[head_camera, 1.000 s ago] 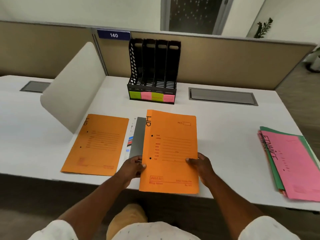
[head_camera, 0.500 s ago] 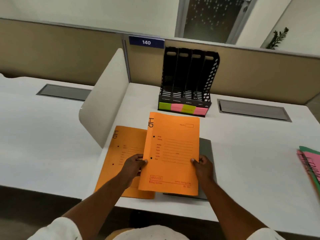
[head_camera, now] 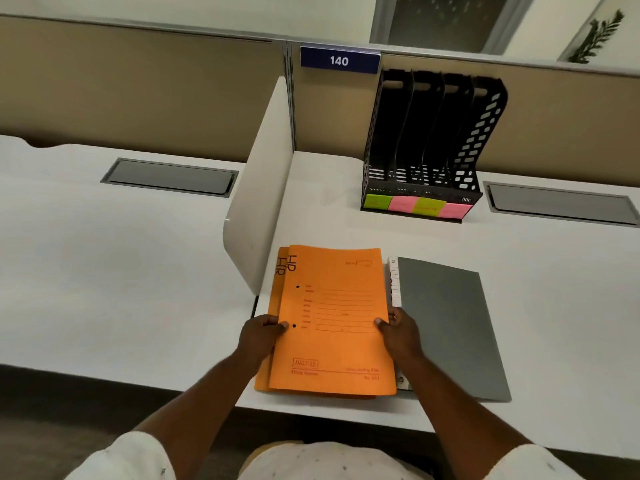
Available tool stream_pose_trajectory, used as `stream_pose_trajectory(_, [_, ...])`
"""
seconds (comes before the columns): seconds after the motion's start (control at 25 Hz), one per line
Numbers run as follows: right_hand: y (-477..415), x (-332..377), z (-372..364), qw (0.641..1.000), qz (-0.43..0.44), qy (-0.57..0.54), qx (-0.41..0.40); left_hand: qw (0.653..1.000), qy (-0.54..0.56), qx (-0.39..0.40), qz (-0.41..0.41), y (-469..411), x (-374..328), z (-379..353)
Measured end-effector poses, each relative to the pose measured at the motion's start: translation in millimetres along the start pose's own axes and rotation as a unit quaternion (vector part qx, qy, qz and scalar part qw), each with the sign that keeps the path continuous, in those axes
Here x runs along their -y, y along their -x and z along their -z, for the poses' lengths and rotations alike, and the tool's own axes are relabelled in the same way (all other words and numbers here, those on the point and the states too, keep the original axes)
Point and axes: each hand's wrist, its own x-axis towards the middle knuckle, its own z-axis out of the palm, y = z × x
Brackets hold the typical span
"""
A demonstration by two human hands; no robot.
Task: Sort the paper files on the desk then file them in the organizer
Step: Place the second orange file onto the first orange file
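Just right of the white divider panel, the left hand has its fingers closed on the left edge of the top orange HR file, which lies almost squarely over a second orange HR file on the table. The right hand pinches the top file's right edge, right of the divider. Farther right lies a grey folder, and behind it stands the black organizer, well apart from the files.

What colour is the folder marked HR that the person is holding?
Orange, with red printed lines: the HR folder, seen clearly in the head view.
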Motion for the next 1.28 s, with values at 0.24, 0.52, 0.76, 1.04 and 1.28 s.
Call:
stream_pose_trajectory(0.24, [5,-2,-24,0.997,-0.042,0.065,-0.01,0.998,-0.063,-0.021,0.001,-15,8,14])
stream_pose_trajectory(0.52, [7,-2,-36,0.987,-0.001,0.151,0.049,0.985,-0.168,-0.038,-0.017,-28,7,17])
stream_pose_trajectory(0.76, [2,-7,-42,0.978,-0.011,0.202,0.059,0.961,-0.271,-0.038,-0.052,-26,5,13])
stream_pose_trajectory(1.04, [11,8,-38,0.96,0.066,0.27,0.034,0.937,-0.31,-0.087,-0.133,-8,-6,-10])
stream_pose_trajectory(1.28, [16,-6,-8,0.943,0.143,0.3,0.004,0.89,-0.394,-0.054,-0.223,6,-5,-44])
